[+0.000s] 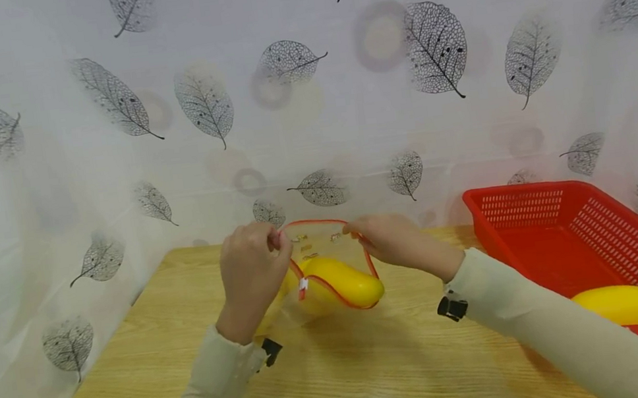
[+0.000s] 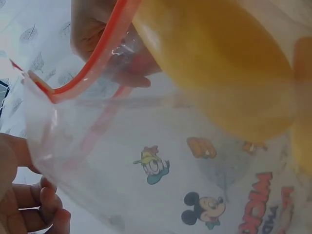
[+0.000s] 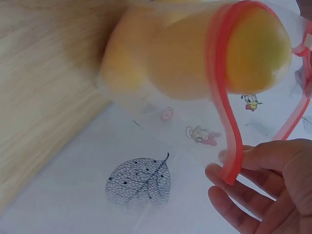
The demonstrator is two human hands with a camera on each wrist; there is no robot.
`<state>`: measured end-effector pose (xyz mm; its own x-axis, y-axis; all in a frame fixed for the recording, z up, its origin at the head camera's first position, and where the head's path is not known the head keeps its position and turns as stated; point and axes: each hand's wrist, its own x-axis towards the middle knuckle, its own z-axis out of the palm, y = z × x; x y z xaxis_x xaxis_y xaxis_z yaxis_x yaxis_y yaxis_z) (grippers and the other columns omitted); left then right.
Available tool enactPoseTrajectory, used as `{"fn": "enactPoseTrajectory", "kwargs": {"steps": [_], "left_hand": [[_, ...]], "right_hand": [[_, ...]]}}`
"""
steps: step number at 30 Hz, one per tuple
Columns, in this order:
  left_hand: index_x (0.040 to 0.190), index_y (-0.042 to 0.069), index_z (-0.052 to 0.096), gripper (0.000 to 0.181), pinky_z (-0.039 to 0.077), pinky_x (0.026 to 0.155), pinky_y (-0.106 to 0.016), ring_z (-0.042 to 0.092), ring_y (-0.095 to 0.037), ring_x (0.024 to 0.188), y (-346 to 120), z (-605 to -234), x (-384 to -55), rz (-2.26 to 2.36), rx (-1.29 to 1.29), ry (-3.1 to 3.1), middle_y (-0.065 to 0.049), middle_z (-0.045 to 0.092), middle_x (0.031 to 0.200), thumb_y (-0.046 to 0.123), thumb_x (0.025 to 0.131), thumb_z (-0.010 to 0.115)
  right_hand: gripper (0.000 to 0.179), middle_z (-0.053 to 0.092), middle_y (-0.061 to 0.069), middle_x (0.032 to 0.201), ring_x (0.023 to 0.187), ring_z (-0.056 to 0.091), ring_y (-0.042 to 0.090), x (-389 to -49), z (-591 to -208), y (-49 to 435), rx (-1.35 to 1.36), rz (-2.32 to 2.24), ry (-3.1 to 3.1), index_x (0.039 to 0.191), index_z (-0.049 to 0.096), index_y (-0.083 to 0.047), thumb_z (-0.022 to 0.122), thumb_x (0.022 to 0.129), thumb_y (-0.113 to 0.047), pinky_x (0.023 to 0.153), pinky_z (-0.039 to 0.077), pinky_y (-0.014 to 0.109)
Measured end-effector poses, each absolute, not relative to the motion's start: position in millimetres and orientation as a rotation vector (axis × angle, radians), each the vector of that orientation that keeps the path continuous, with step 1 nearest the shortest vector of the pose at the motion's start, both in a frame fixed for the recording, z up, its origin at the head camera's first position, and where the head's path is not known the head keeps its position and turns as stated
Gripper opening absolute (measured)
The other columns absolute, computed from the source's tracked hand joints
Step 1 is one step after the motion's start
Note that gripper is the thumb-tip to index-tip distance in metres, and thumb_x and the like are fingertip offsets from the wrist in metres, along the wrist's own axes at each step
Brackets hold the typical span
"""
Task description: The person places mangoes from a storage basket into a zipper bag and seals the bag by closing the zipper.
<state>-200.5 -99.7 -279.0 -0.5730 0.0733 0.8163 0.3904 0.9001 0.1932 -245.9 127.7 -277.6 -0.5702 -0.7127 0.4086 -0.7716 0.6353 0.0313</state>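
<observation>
A clear zip bag (image 2: 112,175) with red edging and cartoon prints stands mouth-open above the table. Inside it are yellow mangoes, and one mango (image 1: 344,282) pokes partly out through the opening. The bag's zip slider (image 1: 303,285) hangs at the near left of the mouth. My left hand (image 1: 252,267) pinches the bag's left side near the rim. On the other side, my right hand (image 1: 390,240) pinches the red edge between thumb and fingers, seen closely in the right wrist view. The bag's plastic blurs the mangoes deeper in.
At the right stands a red plastic basket (image 1: 513,248) with perforated walls, and another yellow mango (image 1: 627,306) lies in its near end. A wooden table (image 1: 152,352) lies under everything. A white leaf-printed curtain (image 1: 333,117) hangs behind and along the left.
</observation>
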Motion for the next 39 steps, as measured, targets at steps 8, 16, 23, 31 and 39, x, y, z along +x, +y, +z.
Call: {"fn": "enactPoseTrajectory", "kwargs": {"steps": [8, 16, 23, 31, 39], "left_hand": [[0.057, 0.006, 0.055, 0.023, 0.041, 0.058, -0.038, 0.046, -0.024, 0.053, -110.5, -265.6, -203.4, -0.436, -0.307, -2.151, -0.007, 0.055, 0.056, 0.009, 0.079, 0.060], [0.059, 0.006, 0.055, 0.022, 0.041, 0.062, -0.040, 0.045, -0.025, 0.055, -111.5, -259.7, -203.1, -0.449, -0.286, -2.196, -0.007, 0.054, 0.058, 0.009, 0.080, 0.059], [0.059, 0.008, 0.053, 0.022, 0.041, 0.057, -0.038, 0.046, -0.023, 0.053, -107.2, -266.3, -201.4, -0.447, -0.329, -2.198, -0.006, 0.054, 0.056, 0.009, 0.080, 0.059], [0.058, 0.008, 0.054, 0.025, 0.040, 0.058, -0.038, 0.044, -0.023, 0.052, -109.2, -268.9, -198.1, -0.467, -0.309, -2.150, -0.005, 0.053, 0.055, 0.012, 0.083, 0.059], [0.060, 0.007, 0.052, 0.022, 0.038, 0.057, -0.035, 0.045, -0.023, 0.053, -115.4, -270.8, -194.3, -0.461, -0.291, -2.133, -0.006, 0.052, 0.057, 0.009, 0.081, 0.060]], "right_hand": [[0.024, 0.071, 0.011, 0.096, 0.078, 0.065, 0.023, -256.7, -253.7, 118.7, 1.174, 0.225, -2.469, 0.105, 0.066, -0.003, 0.059, 0.083, 0.003, 0.069, 0.054, 0.034], [0.026, 0.071, 0.009, 0.098, 0.079, 0.065, 0.022, -259.3, -244.7, 113.7, 1.147, 0.221, -2.499, 0.108, 0.066, -0.006, 0.057, 0.085, 0.000, 0.068, 0.053, 0.034], [0.027, 0.071, 0.008, 0.097, 0.076, 0.063, 0.021, -256.8, -240.3, 106.8, 1.177, 0.244, -2.497, 0.109, 0.066, -0.006, 0.053, 0.087, 0.002, 0.065, 0.051, 0.032], [0.029, 0.071, 0.009, 0.099, 0.085, 0.066, 0.024, -257.0, -226.0, 91.4, 1.191, 0.175, -2.493, 0.111, 0.065, -0.005, 0.052, 0.087, 0.003, 0.074, 0.053, 0.033], [0.031, 0.071, 0.009, 0.103, 0.088, 0.067, 0.024, -254.4, -210.6, 74.0, 1.243, 0.143, -2.498, 0.114, 0.064, -0.005, 0.050, 0.087, 0.004, 0.076, 0.054, 0.033]]}}
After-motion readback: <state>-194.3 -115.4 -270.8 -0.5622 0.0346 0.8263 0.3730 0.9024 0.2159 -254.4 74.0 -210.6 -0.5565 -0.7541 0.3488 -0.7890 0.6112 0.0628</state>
